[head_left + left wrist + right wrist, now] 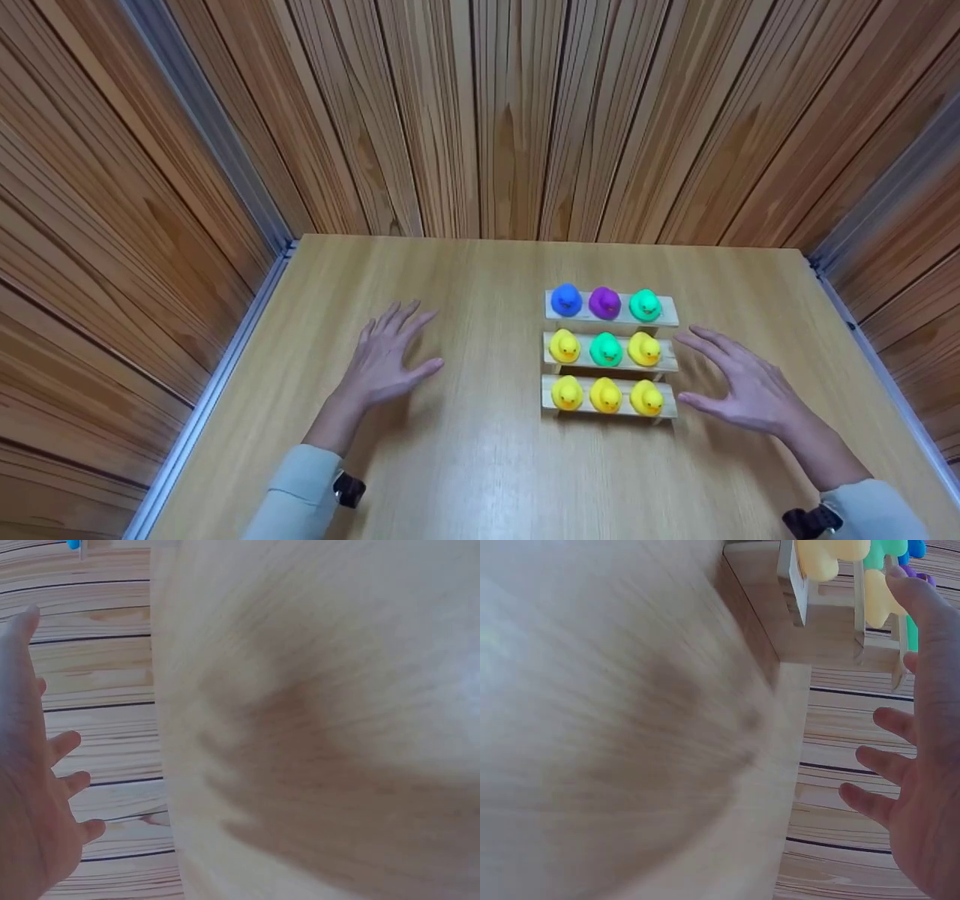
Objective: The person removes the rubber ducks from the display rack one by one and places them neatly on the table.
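Observation:
A three-tier wooden stand (pixel 666 367) on the table carries rubber ducks in three rows. On the top step sit a blue duck (pixel 566 299), a purple duck (pixel 604 302) and a green duck (pixel 645 305). The middle step bears a green duck (pixel 606 349) between two yellow ones. Three yellow ducks (pixel 605 395) line the bottom step. Just right of the stand, my right hand (pixel 742 386) hovers with spread fingers, holding nothing; its thumb overlaps the ducks in the right wrist view. My left hand (pixel 386 360) is spread above the table, well left of the stand, and holds nothing.
The wooden table (pixel 480 465) is bounded by wood-plank walls (pixel 510 120) at the back and both sides. Metal rails (pixel 225 360) run along its left and right edges. Both hands cast shadows on the tabletop.

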A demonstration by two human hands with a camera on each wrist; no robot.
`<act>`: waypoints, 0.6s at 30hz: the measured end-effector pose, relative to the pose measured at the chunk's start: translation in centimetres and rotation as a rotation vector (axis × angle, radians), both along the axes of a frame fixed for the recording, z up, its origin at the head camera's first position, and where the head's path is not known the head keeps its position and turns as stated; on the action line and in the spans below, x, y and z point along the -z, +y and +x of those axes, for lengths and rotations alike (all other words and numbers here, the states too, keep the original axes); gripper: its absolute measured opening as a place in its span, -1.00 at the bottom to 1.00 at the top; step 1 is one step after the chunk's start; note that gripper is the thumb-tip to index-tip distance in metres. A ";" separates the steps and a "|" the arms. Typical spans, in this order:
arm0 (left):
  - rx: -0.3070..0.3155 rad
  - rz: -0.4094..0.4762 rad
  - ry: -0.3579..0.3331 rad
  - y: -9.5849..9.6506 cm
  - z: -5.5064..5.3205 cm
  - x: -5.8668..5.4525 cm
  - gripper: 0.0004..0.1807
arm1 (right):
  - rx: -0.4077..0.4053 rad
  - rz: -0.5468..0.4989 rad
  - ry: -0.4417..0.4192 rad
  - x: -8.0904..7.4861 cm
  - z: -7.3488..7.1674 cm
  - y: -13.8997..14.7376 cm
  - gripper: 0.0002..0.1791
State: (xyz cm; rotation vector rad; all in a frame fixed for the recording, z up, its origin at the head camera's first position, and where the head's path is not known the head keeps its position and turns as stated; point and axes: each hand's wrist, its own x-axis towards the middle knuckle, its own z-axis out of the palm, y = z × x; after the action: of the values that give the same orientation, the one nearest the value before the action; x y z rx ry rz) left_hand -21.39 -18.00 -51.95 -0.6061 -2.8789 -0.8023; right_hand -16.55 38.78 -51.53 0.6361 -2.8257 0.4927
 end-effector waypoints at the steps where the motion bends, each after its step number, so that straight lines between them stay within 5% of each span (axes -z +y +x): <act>1: 0.003 0.008 0.004 0.2 0.0 0.1 -0.10 | 0.002 -0.021 -0.018 0.1 0.0 -0.1 -0.05; 10: 0.006 0.123 -0.082 1.7 0.2 -0.1 -0.11 | 0.029 -0.199 -0.177 2.8 -0.2 0.1 -0.05; 18: 0.033 0.216 -0.100 3.3 -0.6 -0.4 -0.12 | 0.027 -0.313 -0.273 3.4 0.1 -0.8 -0.05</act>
State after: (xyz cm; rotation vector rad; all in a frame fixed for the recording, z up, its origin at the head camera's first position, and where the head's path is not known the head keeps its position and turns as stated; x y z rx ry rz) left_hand -21.94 -14.69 -51.54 -0.6046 -2.8212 -1.1601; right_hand -16.42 37.94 -54.93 0.4988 -2.9024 1.0635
